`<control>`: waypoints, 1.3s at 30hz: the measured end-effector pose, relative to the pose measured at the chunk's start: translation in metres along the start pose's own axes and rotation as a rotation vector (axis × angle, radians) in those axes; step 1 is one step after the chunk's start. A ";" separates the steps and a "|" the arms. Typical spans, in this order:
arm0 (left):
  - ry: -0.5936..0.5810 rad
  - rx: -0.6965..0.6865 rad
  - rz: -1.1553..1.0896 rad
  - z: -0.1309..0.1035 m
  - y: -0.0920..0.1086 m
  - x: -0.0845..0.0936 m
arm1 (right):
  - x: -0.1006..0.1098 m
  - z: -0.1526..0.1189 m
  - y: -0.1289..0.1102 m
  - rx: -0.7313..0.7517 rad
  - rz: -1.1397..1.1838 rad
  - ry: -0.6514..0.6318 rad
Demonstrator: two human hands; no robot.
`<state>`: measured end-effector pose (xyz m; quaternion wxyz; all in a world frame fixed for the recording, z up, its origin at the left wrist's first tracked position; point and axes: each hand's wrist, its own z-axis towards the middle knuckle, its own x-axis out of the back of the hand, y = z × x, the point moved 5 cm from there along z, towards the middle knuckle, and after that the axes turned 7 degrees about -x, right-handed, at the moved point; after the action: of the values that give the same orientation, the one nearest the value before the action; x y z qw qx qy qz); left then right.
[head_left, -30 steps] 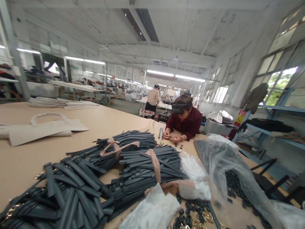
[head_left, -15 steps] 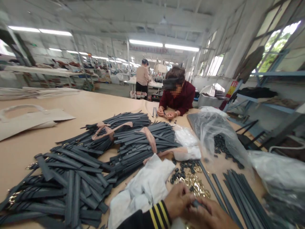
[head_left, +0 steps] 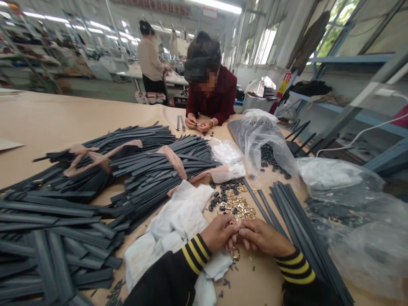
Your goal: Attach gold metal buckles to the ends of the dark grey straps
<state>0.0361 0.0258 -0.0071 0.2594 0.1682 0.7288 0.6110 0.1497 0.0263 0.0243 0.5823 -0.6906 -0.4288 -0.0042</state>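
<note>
My left hand (head_left: 219, 233) and my right hand (head_left: 265, 236) meet over the near side of the table, fingertips pinched together. Whatever is between them is too small or too covered to make out. Just below the fingers lies a gold buckle (head_left: 236, 254). Beyond them is a heap of gold buckles (head_left: 239, 203), bordered by small black loops (head_left: 219, 199). To the left of my left hand spreads a crumpled white cloth (head_left: 178, 216). Dark grey straps (head_left: 299, 225) lie lengthwise to the right of my right hand.
Bundles of dark straps (head_left: 159, 170) tied with pinkish strips cover the table's left side, with a loose pile of straps (head_left: 47, 250) nearer. Clear plastic bags (head_left: 360, 229) lie at right. A person in a dark red top (head_left: 212, 95) works with small parts across the table.
The view has turned right and downward. My hands have come closer together and level; the dark piece seen between them earlier no longer shows.
</note>
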 end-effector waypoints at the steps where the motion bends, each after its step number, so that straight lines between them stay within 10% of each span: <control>1: 0.025 -0.013 0.047 0.000 0.002 0.001 | 0.005 0.003 0.000 -0.007 -0.031 0.067; 5: 0.083 -0.056 0.187 -0.001 0.006 0.007 | 0.024 0.021 -0.005 0.033 -0.266 0.418; 12: 0.121 -0.042 0.158 0.001 0.004 0.012 | 0.019 0.037 -0.008 0.031 -0.400 0.434; 17: 0.220 -0.055 0.095 0.005 0.005 0.018 | 0.041 0.007 -0.010 -0.060 -0.069 0.606; 39: 0.349 -0.171 0.024 0.002 0.017 0.021 | 0.003 0.011 0.001 -0.147 0.472 0.521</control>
<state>0.0191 0.0427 0.0060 0.1350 0.0458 0.7061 0.6937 0.1472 0.0367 0.0213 0.6059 -0.7864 -0.0931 -0.0763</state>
